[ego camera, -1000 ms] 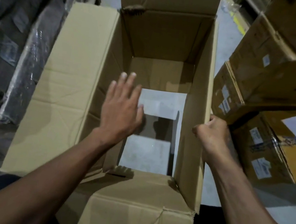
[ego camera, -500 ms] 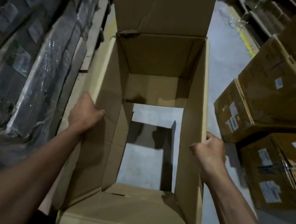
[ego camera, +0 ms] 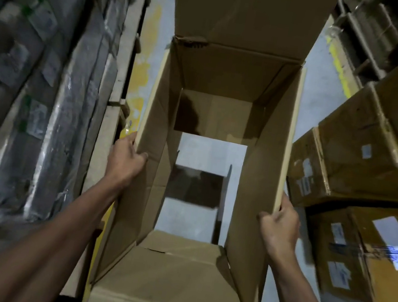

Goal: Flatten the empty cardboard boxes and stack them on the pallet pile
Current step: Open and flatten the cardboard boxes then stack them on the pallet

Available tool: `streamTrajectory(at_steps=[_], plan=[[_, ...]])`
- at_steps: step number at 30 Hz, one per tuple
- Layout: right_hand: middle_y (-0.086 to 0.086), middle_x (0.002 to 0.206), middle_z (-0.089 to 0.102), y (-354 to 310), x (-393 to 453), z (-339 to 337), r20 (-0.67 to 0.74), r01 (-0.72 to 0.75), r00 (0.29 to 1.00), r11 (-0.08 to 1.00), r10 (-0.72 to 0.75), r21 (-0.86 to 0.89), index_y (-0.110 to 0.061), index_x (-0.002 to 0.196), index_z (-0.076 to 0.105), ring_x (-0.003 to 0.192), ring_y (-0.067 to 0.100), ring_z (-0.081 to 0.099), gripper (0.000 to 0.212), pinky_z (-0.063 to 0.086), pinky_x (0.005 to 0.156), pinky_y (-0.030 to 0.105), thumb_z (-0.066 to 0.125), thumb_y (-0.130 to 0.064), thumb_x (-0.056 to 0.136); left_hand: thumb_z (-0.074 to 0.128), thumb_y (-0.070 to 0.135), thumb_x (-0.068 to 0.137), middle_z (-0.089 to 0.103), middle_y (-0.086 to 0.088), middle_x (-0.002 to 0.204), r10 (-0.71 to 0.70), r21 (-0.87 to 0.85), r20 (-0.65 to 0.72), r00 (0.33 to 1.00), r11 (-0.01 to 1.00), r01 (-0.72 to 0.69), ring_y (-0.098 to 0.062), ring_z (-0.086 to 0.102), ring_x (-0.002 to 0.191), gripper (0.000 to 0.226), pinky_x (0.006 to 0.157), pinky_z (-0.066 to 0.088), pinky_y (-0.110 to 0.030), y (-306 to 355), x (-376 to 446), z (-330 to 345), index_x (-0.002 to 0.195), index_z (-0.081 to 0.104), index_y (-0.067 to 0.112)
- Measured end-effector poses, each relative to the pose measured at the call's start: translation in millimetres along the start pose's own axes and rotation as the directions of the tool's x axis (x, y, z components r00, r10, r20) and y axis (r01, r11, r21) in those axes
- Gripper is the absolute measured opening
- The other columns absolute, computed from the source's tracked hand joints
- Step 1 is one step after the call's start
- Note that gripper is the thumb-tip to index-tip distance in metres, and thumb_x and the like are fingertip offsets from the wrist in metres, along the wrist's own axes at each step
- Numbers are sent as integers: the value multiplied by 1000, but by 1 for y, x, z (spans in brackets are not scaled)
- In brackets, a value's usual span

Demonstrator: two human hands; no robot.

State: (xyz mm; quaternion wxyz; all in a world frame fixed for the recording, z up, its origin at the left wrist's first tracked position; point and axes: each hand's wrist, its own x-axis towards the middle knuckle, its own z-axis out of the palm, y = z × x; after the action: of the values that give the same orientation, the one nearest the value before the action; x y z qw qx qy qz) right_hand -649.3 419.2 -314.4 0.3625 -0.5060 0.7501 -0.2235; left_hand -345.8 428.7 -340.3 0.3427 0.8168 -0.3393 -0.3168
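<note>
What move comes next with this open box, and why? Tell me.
Probably press the two side walls toward each other to collapse the box. The left hand and right hand each grip a side wall, and the floor shows through the open bottom, so nothing braces it.

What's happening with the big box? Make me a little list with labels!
box: empty cardboard box, open at top and bottom, floor visible through it
left hand: grips the box's left wall edge
right hand: grips the box's right wall edge
right side: taped boxes with labels
left side: plastic-wrapped goods
</note>
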Motion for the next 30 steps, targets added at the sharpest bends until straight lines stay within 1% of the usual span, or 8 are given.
streamTrajectory(at_steps=[2, 4, 9, 13, 17, 25, 28, 30], plan=[[3, 117, 62, -35, -4, -24, -2, 0, 1000, 999, 0, 32, -20, 145, 49, 109, 24, 59, 58, 52, 94, 41, 59, 1, 92, 65, 13, 90, 66, -7, 117, 29, -17, -17, 999, 999, -29, -30, 64, 107, 50, 90, 56, -53, 36, 3, -26, 138, 51, 19], [1, 111, 62, -73, -11, -51, -26, 9, 1000, 998, -8, 60, -20, 143, 52, 103, 22, 58, 57, 49, 90, 33, 58, 3, 91, 63, 9, 92, 65, -7, 118, 73, -29, -20, 997, 997, -74, -28, 64, 106, 51, 89, 57, -52, 83, -1, -56, 140, 49, 17], [2, 105, 62, -166, -44, -118, -69, 3, 998, 988, 8, 156, -18, 140, 56, 100, 25, 58, 58, 44, 86, 29, 55, 7, 87, 60, -1, 91, 64, 1, 95, 164, -37, -6, 986, 986, -165, -26, 66, 94, 39, 82, 59, -45, 199, -21, -134, 128, 57, 12], [4, 100, 60, -223, -58, -153, -101, -9, 994, 977, 32, 212, -13, 133, 59, 97, 26, 58, 50, 43, 82, 28, 54, 8, 87, 59, -7, 87, 64, -2, 95, 236, 21, 37, 971, 971, -237, -26, 65, 90, 44, 84, 58, -45, 254, -40, -172, 129, 59, 9], [3, 98, 60, -268, -59, -183, -143, -57, 985, 964, 97, 260, -14, 125, 61, 99, 29, 60, 42, 47, 83, 34, 53, 4, 88, 60, -2, 80, 69, -3, 102, 362, 135, 110, 926, 917, -375, -27, 67, 89, 53, 78, 60, -48, 287, -59, -193, 126, 61, 23], [16, 120, 58, -321, -30, -227, -112, -48, 992, 988, 65, 149, -11, 136, 42, 114, 39, 55, 44, 49, 97, 50, 52, -9, 93, 56, -3, 78, 72, -5, 103, 469, 260, 132, 873, 834, -487, -27, 66, 90, 57, 70, 49, -34, 318, -117, -172, 130, 62, 20], [15, 113, 54, -334, -12, -243, -48, -17, 999, 992, 23, 125, -10, 141, 33, 90, 31, 55, 48, 56, 83, 47, 51, -9, 96, 55, 2, 80, 70, 0, 90, 483, 280, 135, 865, 819, -501, -26, 65, 81, 52, 62, 48, -33, 327, -144, -156, 125, 63, 25], [10, 104, 47, -343, -3, -248, -14, -7, 1000, 990, 9, 141, -7, 144, 30, 75, 21, 46, 50, 57, 74, 45, 50, -7, 98, 58, 6, 82, 64, 5, 80, 502, 287, 159, 850, 800, -526, -24, 62, 74, 44, 54, 38, -29, 328, -158, -146, 118, 62, 29]])
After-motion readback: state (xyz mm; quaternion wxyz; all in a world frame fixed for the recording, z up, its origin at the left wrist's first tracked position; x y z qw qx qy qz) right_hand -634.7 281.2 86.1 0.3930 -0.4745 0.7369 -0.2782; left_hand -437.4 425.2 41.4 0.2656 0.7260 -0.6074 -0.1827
